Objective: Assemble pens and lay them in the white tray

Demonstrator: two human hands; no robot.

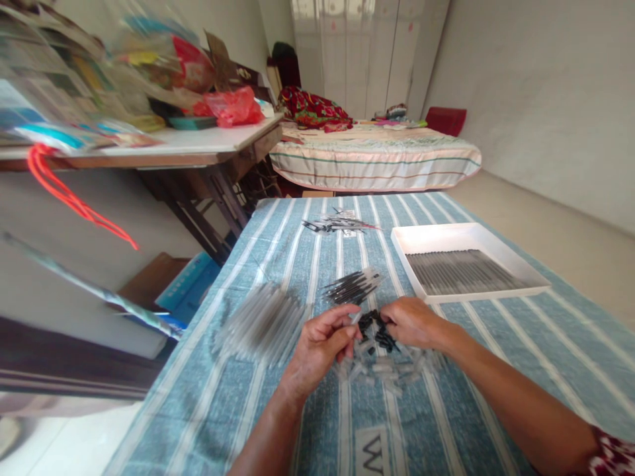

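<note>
My left hand (323, 338) is closed in a pinch left of a small heap of black plugs (381, 336). A pale, clear bit shows at its fingertips, too blurred to name. Fingers bent together, my right hand (414, 322) touches the right side of the black plugs; its fingertips are hidden. Small clear caps (391, 370) lie scattered just below both hands. Beyond the hands is a bundle of dark pen refills (353, 285). Left of my left hand lies a blurred row of clear pen barrels (265, 322).
A white tray (459, 231) holding a row of grey pens (461, 270) stands on the right. Thin black parts (337, 223) lie at the table's far end. A striped blue cloth (198, 410) covers the table. A cluttered desk (198, 142) stands left, a bed (377, 155) behind.
</note>
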